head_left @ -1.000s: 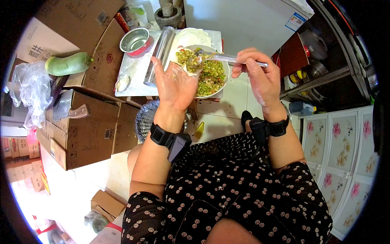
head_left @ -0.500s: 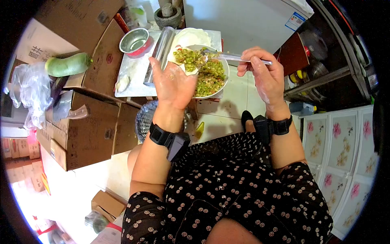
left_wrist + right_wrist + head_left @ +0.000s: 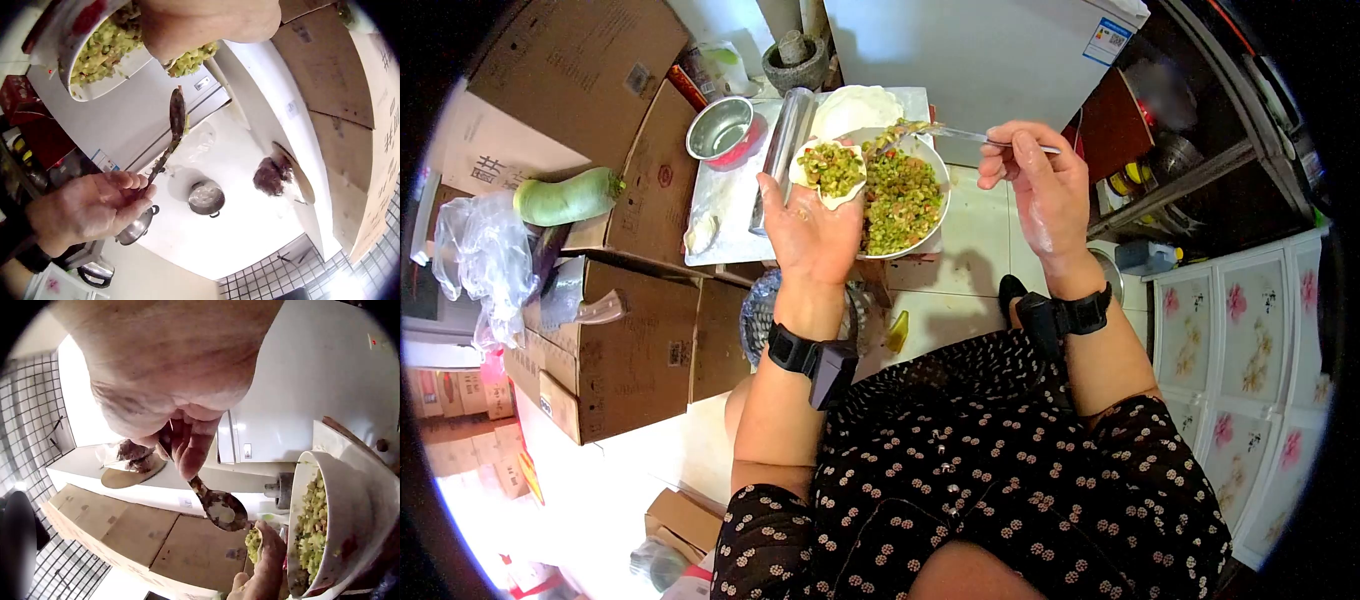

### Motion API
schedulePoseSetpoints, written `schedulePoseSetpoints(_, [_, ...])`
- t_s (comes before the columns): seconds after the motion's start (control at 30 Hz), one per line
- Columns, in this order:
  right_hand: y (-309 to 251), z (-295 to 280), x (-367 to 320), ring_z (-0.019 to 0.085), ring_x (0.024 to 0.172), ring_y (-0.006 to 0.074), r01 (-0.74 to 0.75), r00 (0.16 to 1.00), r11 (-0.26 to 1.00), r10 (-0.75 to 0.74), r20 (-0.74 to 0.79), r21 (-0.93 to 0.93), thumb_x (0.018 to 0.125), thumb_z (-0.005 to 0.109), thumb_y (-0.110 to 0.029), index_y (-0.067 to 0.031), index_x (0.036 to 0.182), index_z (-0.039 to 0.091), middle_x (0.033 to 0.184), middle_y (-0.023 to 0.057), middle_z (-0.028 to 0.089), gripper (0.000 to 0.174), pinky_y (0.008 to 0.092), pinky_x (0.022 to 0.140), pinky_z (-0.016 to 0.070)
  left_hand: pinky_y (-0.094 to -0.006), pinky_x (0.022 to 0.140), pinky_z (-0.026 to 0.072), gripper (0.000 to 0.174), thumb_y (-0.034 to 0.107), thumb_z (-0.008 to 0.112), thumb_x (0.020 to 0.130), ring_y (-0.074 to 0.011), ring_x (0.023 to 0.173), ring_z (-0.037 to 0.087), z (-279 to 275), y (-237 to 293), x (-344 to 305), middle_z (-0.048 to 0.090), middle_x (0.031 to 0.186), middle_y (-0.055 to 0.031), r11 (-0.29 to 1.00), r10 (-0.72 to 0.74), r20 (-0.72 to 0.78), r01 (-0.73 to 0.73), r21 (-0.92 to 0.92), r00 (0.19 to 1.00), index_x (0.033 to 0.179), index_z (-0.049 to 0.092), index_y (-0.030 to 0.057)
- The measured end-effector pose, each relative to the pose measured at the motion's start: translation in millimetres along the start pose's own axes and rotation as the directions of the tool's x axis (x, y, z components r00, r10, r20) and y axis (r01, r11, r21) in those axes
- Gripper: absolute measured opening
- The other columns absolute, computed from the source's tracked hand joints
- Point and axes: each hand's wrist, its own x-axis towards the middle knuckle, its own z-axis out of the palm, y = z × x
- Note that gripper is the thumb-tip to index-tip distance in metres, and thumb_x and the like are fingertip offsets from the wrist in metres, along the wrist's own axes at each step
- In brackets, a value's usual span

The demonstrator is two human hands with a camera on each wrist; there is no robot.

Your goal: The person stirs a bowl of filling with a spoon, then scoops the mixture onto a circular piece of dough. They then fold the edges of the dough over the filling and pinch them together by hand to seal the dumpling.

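A round dough wrapper heaped with chopped green filling (image 3: pixel 832 171) lies on the upturned palm and fingers of the left hand (image 3: pixel 812 232). Between thumb and fingers the right hand (image 3: pixel 1042 195) pinches the handle of a metal spoon (image 3: pixel 965 134), its bowl above the far side of a white bowl of filling (image 3: pixel 908 205). Bits of filling cling to the spoon (image 3: pixel 220 509) in the right wrist view. In the left wrist view the right hand (image 3: pixel 90 209) grips the spoon (image 3: pixel 177 115) by its handle, while the left palm hides part of the wrapper.
On the small table (image 3: pixel 716 228) are a metal rolling pin (image 3: pixel 784 150), a metal bowl (image 3: pixel 720 128) and flat dough (image 3: pixel 858 110). Cardboard boxes (image 3: pixel 635 345) stand left, with a green radish (image 3: pixel 568 196) and a knife by plastic bags. A mortar (image 3: pixel 795 65) stands behind.
The spoon has moved off the filling on the wrapper, up and right over the bowl's far side. The left hand has shifted slightly left, its wrapper now fully visible. The head view has shifted slightly.
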Motion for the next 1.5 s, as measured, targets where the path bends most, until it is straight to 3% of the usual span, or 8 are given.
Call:
schedulePoseSetpoints(0.5, [8,5,-4,0.065,0.084,0.0167,-0.041,0.991,0.982,0.063,0.116,-0.184,0.105,0.052,-0.018,0.0055,0.114,0.064,0.1,0.0128,0.067,0.028,0.0314,0.076,0.0558,-0.0477,0.121,0.0271,0.077,0.055,0.037,0.104,-0.0367,0.14,0.039,-5,14,8,0.042,0.149,-0.026,0.994,0.108,-0.048,-0.108,0.001,0.993,0.146,0.034,-0.0097])
schedulePoseSetpoints(0.73, [44,-7,5,0.067,0.071,0.0137,-0.402,0.916,0.898,0.393,-0.083,-0.178,0.102,0.059,-0.02,0.0042,0.111,0.068,0.087,0.0109,0.07,0.027,0.0277,0.065,0.0571,-0.0486,0.114,0.0401,0.05,0.04,0.037,0.108,-0.0332,0.126,0.052,-8,17,10,0.057,0.13,-0.0192,0.997,0.077,-0.05,-0.077,-0.01,0.996,0.132,0.051,-0.0019])
schedulePoseSetpoints(0.93, [41,-10,5,0.068,0.073,0.0174,-0.387,0.918,0.824,0.386,-0.091,-0.414,0.099,0.063,-0.021,0.0007,0.107,0.071,0.091,0.0107,0.072,0.025,0.0297,0.067,0.0561,-0.0515,0.113,0.0422,0.034,0.019,0.043,0.107,-0.0312,0.122,0.056,-6,13,4,0.06,0.125,-0.0175,0.998,0.062,-0.057,-0.06,0.035,0.996,0.131,0.054,-0.0016])
schedulePoseSetpoints(1.03, [28,-7,3,0.068,0.084,0.0252,0.026,0.999,0.495,0.026,0.044,-0.869,0.095,0.066,-0.017,-0.0016,0.106,0.072,0.093,0.0104,0.071,0.02,0.0361,0.076,0.0541,-0.0501,0.112,0.0432,0.04,0.025,0.036,0.109,-0.0309,0.123,0.056,-4,10,1,0.058,0.13,-0.0178,0.998,0.045,-0.055,-0.042,0.052,0.997,0.136,0.05,-0.0006])
schedulePoseSetpoints(1.13, [16,9,7,0.067,0.085,0.0253,0.357,0.906,0.272,-0.334,0.261,-0.893,0.091,0.067,-0.011,-0.0051,0.111,0.071,0.094,0.0107,0.07,0.021,0.0377,0.08,0.0517,-0.051,0.114,0.0412,0.042,0.028,0.034,0.11,-0.0312,0.124,0.055,5,4,-5,0.058,0.13,-0.0179,0.999,0.013,-0.066,-0.01,0.04,0.998,0.138,0.048,-0.0007])
schedulePoseSetpoints(1.23, [15,32,5,0.067,0.082,0.0285,0.476,0.86,0.315,-0.36,0.361,-0.821,0.088,0.07,-0.008,-0.0057,0.11,0.071,0.095,0.0121,0.07,0.022,0.0357,0.075,0.0528,-0.0516,0.115,0.0396,0.045,0.03,0.031,0.11,-0.0314,0.125,0.054,13,-6,-9,0.057,0.132,-0.0177,0.999,-0.019,-0.071,0.021,0.033,0.997,0.138,0.048,-0.0009])
schedulePoseSetpoints(1.37, [34,44,-3,0.068,0.077,0.0235,0.319,0.943,0.564,-0.11,0.314,-0.762,0.087,0.069,-0.003,-0.0034,0.107,0.069,0.094,0.0103,0.07,0.02,0.0303,0.066,0.0532,-0.0493,0.115,0.039,0.048,0.034,0.029,0.111,-0.0317,0.127,0.053,10,-13,-11,0.056,0.134,-0.0172,0.994,-0.081,-0.015,0.082,0.072,0.997,0.138,0.048,-0.0004])
schedulePoseSetpoints(1.5, [33,57,-3,0.067,0.08,0.0255,0.1,0.955,0.755,0.11,0.276,-0.648,0.086,0.07,-0.006,-0.0021,0.106,0.069,0.092,0.0139,0.068,0.021,0.0329,0.071,0.0532,-0.0468,0.114,0.0392,0.049,0.037,0.029,0.11,-0.0322,0.127,0.053,-1,-15,-10,0.057,0.134,-0.0178,0.988,-0.12,0.071,0.112,0.108,0.99,0.138,0.048,0.0004])
